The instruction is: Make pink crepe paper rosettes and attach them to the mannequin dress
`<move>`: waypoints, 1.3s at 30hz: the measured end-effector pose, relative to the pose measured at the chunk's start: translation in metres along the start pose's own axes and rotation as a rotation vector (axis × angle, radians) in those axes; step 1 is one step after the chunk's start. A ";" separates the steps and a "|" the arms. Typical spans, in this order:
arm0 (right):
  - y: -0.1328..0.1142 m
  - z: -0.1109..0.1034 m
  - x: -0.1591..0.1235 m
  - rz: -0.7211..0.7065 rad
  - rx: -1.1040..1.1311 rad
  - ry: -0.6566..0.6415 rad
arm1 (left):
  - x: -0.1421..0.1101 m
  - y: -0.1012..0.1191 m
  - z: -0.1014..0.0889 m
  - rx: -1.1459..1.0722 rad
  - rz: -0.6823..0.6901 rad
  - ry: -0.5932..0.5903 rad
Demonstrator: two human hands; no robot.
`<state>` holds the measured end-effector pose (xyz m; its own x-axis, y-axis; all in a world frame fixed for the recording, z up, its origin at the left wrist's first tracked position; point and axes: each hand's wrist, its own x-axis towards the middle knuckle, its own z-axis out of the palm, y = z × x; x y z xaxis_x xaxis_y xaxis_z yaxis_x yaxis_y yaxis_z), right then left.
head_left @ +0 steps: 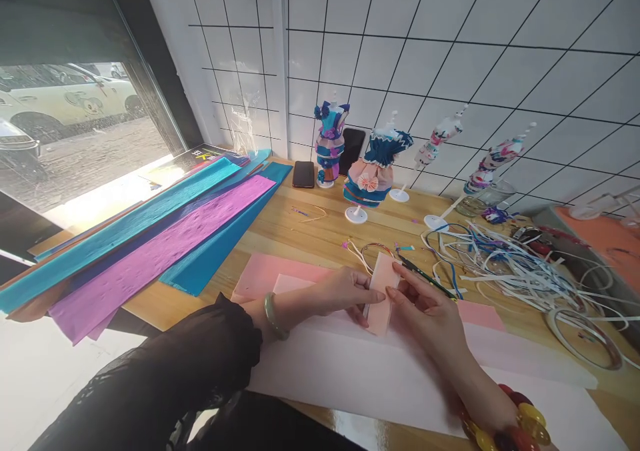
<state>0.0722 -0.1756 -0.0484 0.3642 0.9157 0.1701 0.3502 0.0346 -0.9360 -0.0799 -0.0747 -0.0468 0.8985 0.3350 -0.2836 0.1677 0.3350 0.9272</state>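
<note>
Between my two hands is a narrow folded strip of pale pink paper (pixel 384 279), held upright above the table. My left hand (pixel 350 294) pinches its left side, the thumb lying across the front. On the strip's right edge, the thumb and fingers of my right hand (pixel 430 307) are closed. Under both hands lie large pale pink paper sheets (pixel 350 367), with a deeper pink sheet (pixel 260 271) showing behind them. A dark pencil or pen (pixel 425 274) rests just behind my right hand, partly hidden by it.
Long crepe paper strips in turquoise (pixel 125 227), purple (pixel 165 254) and blue (pixel 225 237) lie at left. Small dress forms, one in a pink and blue paper dress (pixel 370 177), stand along the wall. Tangled white and blue strips (pixel 520 271), a tape roll (pixel 583 337) and a phone (pixel 303 174) are around.
</note>
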 end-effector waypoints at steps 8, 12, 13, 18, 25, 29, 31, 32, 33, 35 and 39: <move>-0.001 -0.001 0.001 -0.004 -0.029 0.018 | -0.001 0.003 0.001 0.027 -0.029 0.032; -0.003 -0.001 0.000 0.008 -0.075 0.048 | -0.003 0.004 0.000 0.018 0.005 -0.035; -0.004 -0.002 0.000 0.019 -0.079 0.053 | -0.004 0.004 0.000 0.019 0.015 -0.050; -0.007 -0.003 -0.001 0.094 -0.078 0.044 | -0.004 0.003 0.000 0.053 0.025 -0.052; -0.003 -0.005 0.000 0.114 -0.039 -0.035 | -0.003 0.003 -0.002 0.060 0.017 -0.070; -0.003 -0.006 0.001 0.096 -0.038 -0.053 | -0.003 0.004 -0.002 0.062 0.017 -0.075; -0.003 -0.006 0.001 0.081 -0.042 -0.052 | -0.003 0.004 -0.003 0.066 0.011 -0.067; -0.003 -0.005 0.001 0.074 -0.040 -0.051 | -0.003 0.003 -0.003 0.068 0.010 -0.061; -0.003 -0.005 0.001 0.070 -0.037 -0.051 | -0.003 0.003 -0.003 0.067 0.008 -0.055; -0.004 -0.005 0.001 0.068 -0.026 -0.049 | -0.004 0.003 -0.003 0.062 0.001 -0.042; -0.006 -0.005 0.001 0.079 -0.014 -0.043 | -0.004 0.003 -0.002 0.056 0.009 -0.021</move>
<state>0.0748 -0.1769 -0.0406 0.3538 0.9317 0.0817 0.3340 -0.0443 -0.9415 -0.0835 -0.0730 -0.0431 0.9083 0.3190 -0.2708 0.1819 0.2818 0.9421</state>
